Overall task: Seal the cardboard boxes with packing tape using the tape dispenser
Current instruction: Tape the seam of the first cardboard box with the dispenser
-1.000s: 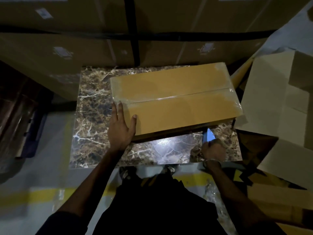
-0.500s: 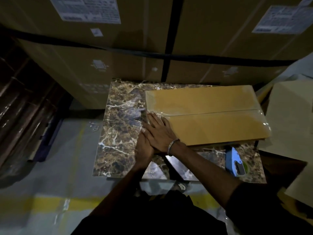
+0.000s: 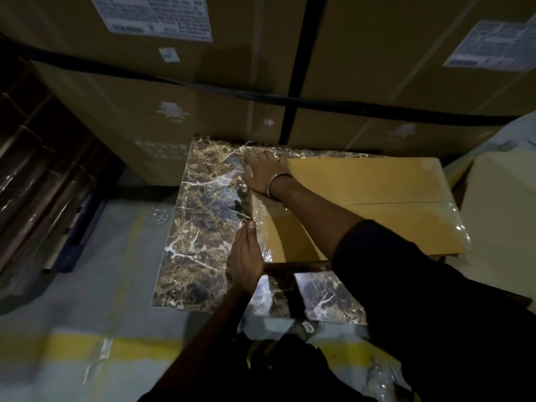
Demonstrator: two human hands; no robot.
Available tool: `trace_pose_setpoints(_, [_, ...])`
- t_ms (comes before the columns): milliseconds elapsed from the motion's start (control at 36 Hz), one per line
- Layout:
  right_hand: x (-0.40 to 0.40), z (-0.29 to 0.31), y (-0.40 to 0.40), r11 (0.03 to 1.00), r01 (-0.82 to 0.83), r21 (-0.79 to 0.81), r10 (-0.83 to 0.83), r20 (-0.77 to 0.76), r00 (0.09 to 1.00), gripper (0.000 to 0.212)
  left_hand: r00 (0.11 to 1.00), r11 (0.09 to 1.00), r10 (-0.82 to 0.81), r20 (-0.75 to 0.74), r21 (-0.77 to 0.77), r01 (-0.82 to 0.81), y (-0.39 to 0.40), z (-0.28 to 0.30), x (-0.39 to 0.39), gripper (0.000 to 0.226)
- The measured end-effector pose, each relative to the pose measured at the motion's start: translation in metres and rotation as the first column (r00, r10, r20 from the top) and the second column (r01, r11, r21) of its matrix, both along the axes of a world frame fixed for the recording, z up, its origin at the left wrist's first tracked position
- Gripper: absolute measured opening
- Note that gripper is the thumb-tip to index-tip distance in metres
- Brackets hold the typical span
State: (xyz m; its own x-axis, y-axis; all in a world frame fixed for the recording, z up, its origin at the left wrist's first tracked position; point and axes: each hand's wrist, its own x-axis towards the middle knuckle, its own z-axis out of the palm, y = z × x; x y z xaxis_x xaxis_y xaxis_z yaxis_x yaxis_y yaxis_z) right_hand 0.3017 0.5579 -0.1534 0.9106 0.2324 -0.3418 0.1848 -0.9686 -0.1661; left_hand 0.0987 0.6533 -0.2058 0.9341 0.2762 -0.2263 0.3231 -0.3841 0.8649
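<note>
A flat tan cardboard box (image 3: 377, 192) lies on a brown marble slab (image 3: 203, 227), clear tape shining along its centre seam and over its left end. My right hand (image 3: 264, 174), a metal bangle on the wrist, reaches across the box and presses flat on its far left corner. My left hand (image 3: 246, 256) lies with straight fingers against the near left end, over the glossy tape. The tape dispenser is hidden behind my right arm.
Large strapped cartons (image 3: 261, 68) with white labels stand right behind the slab. Pale flattened cardboard (image 3: 499, 221) lies at the right. A dark rack (image 3: 43, 175) is at the left. The grey floor has a yellow line (image 3: 116, 349).
My right hand let go of the blue dispenser, crossed to the box's left end, then slid toward the far corner. My left hand shifted down to the near left end. The camera tilted up.
</note>
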Motion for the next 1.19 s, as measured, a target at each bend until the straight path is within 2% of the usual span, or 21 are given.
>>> trace_pose_setpoints(111, [-0.008,-0.005,-0.001,0.999,0.008,0.043,-0.01,0.056,0.998,0.068,1.0,0.999,0.001,0.01,0.05,-0.002,-0.002,0.004,-0.001,0.057])
trace_pose_setpoints(194, [-0.042,-0.012,-0.013,0.993,-0.037,0.11,0.025,0.105,0.994,0.075,0.999,0.999,-0.004,0.044,0.049,0.002,-0.002,0.005,-0.001,0.06])
trace_pose_setpoints(361, [-0.101,-0.022,-0.031,0.985,-0.096,0.14,0.074,0.158,0.985,0.078,0.999,0.998,-0.015,0.038,0.062,0.013,-0.004,0.008,-0.001,0.067])
trace_pose_setpoints(472, [-0.074,-0.017,-0.026,0.974,-0.222,0.051,0.209,0.191,0.959,0.076,0.997,0.987,-0.062,0.056,0.151,0.053,-0.002,0.01,0.0,0.069])
trace_pose_setpoints(583, [-0.029,0.001,-0.017,0.942,-0.329,-0.062,0.334,0.15,0.93,0.059,0.993,0.981,-0.078,0.083,0.181,0.062,-0.003,0.011,0.001,0.071])
trace_pose_setpoints(667, [-0.005,0.009,-0.015,0.968,-0.252,0.011,0.25,0.1,0.963,0.052,0.996,0.983,-0.065,0.069,0.174,0.052,-0.003,0.011,0.001,0.06])
trace_pose_setpoints(750, [0.009,0.009,-0.012,0.995,-0.011,0.095,0.016,-0.052,0.999,0.062,0.994,0.982,-0.095,0.045,0.169,0.086,-0.001,0.014,0.002,0.056])
trace_pose_setpoints(806, [0.003,0.008,-0.009,0.985,0.104,0.136,-0.093,-0.085,0.992,0.07,0.99,0.977,-0.134,0.044,0.172,0.125,0.001,0.016,0.004,0.043])
trace_pose_setpoints(861, [-0.022,0.009,-0.009,0.968,0.112,0.223,-0.106,-0.037,0.994,0.072,0.989,0.974,-0.15,0.014,0.175,0.145,0.005,0.017,0.011,0.034])
trace_pose_setpoints(944, [-0.082,0.01,-0.019,0.943,0.024,0.333,-0.061,0.102,0.993,0.07,0.994,0.977,-0.095,-0.047,0.188,0.102,0.006,0.026,0.027,0.041])
trace_pose_setpoints(1028, [-0.136,-0.005,-0.041,0.961,-0.032,0.275,-0.01,0.15,0.989,0.066,0.999,0.971,-0.03,0.032,0.238,0.022,-0.009,0.037,0.042,0.054])
trace_pose_setpoints(1139, [-0.158,-0.02,-0.1,0.984,0.076,0.163,-0.104,0.167,0.98,0.065,0.976,0.91,-0.216,0.017,0.367,0.195,-0.035,0.035,0.05,0.07])
trace_pose_setpoints(1194, [-0.162,-0.021,-0.143,0.977,0.18,0.115,-0.196,0.153,0.969,0.068,0.973,0.868,-0.229,-0.006,0.452,0.207,-0.04,0.028,0.05,0.073])
